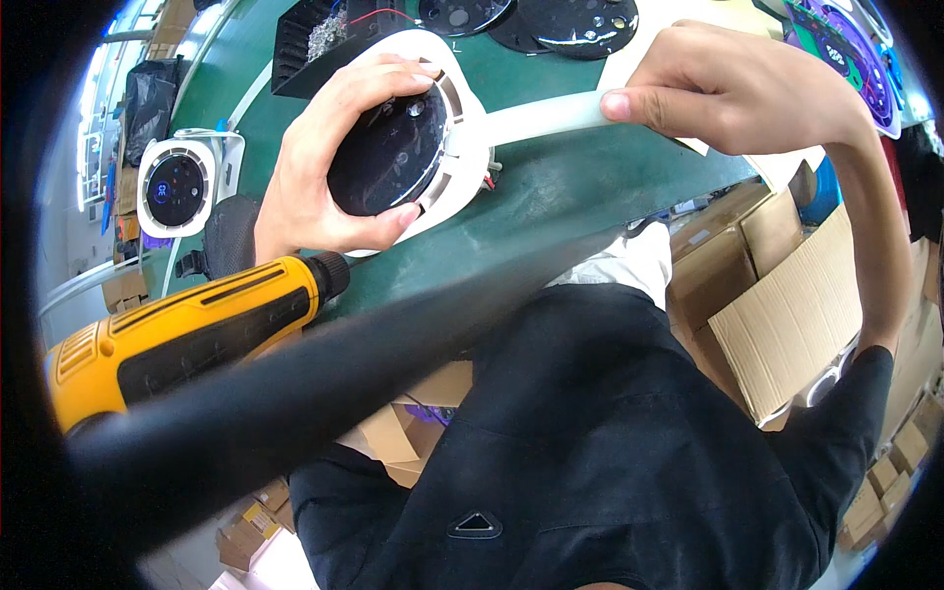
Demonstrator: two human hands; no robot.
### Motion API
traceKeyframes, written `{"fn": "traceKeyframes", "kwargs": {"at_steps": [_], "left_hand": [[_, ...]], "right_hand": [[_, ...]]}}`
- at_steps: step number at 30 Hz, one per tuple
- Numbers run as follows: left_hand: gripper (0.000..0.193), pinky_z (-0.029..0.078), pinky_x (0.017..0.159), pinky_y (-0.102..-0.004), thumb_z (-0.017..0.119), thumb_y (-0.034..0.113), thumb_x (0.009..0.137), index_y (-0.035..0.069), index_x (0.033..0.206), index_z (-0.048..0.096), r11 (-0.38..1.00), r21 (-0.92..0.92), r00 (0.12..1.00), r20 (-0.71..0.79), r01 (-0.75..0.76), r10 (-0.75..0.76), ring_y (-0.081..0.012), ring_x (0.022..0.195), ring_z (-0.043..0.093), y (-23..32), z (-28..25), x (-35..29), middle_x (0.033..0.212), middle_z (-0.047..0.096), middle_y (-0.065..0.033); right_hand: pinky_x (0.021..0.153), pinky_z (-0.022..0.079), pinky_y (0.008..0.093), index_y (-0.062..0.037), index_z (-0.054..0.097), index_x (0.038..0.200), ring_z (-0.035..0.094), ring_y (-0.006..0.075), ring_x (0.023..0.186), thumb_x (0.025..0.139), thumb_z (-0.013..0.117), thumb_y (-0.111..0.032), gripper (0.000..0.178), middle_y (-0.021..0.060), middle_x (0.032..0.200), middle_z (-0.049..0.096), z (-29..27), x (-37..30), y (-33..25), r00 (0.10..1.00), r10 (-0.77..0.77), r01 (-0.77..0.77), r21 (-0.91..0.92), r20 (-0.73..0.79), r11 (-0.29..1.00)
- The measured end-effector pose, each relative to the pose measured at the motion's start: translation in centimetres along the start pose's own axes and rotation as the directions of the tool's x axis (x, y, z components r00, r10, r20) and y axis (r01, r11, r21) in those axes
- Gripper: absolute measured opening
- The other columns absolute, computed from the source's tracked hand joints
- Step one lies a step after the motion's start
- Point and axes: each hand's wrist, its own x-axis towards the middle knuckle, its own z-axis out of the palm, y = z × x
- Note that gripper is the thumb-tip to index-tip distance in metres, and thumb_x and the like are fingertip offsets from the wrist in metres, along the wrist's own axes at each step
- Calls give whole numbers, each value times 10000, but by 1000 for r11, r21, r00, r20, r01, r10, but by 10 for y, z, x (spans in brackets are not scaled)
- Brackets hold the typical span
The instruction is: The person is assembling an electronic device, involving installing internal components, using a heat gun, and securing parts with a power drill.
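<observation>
My left hand is wrapped around a white housing with a glossy black round panel, its fingers over the far rim and the thumb on the near one. Slots run around the ring beside the panel. From the housing's right side a pale translucent strip stretches to my right hand, which pinches its far end between thumb and fingers. Where the strip joins the housing, I cannot tell whether it is stuck on or part of it. A bit of red wire shows under the housing's right edge.
A yellow and black power screwdriver and a blurred dark bar cross the left foreground. A similar lit device stands at left. Behind are a black bin and black discs. Cardboard boxes sit right of the green table.
</observation>
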Motion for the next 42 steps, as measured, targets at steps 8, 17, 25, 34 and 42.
{"fn": "traceKeyframes", "kwargs": {"at_steps": [8,17,25,34,42], "left_hand": [[777,381,1132,-418,759,275,577,34,1297,597,1000,3,1000,8,17,-17,-341,1296,543,0,1,-1,1321,615,-158],[748,376,1114,-447,758,295,591,22,1269,600,999,-32,999,37,-26,27,-364,1273,550,-7,-6,4,1308,609,-182],[794,375,1097,-477,779,353,619,20,1310,576,995,83,996,73,-60,54,-384,1248,537,0,-4,1,1312,572,-191],[748,387,1079,-487,817,295,668,57,1327,552,973,207,994,-57,105,-95,-390,1272,481,32,4,-2,1341,497,-178],[776,328,1152,-505,779,283,647,17,1334,538,988,-109,952,298,106,-69,-401,1362,442,-4,-28,9,1426,499,-194]], "right_hand": [[535,493,381,20,760,890,602,288,523,1005,593,-316,392,206,629,618,33,-4,-9,907,-144,131,-59,-395,990],[524,473,388,-10,741,778,586,293,508,995,614,-323,402,178,590,586,45,-1,-4,831,-121,86,-89,-543,992],[579,495,449,-4,686,856,651,354,599,1029,547,-237,322,229,662,611,89,-3,-12,861,23,101,215,-508,971],[568,432,478,42,654,784,559,415,559,1033,542,-252,401,236,599,528,51,-5,-4,859,-53,106,74,-510,992],[557,447,472,-21,666,870,595,415,584,996,609,-262,278,220,590,560,42,-14,-7,868,-65,98,42,-493,994]]}}
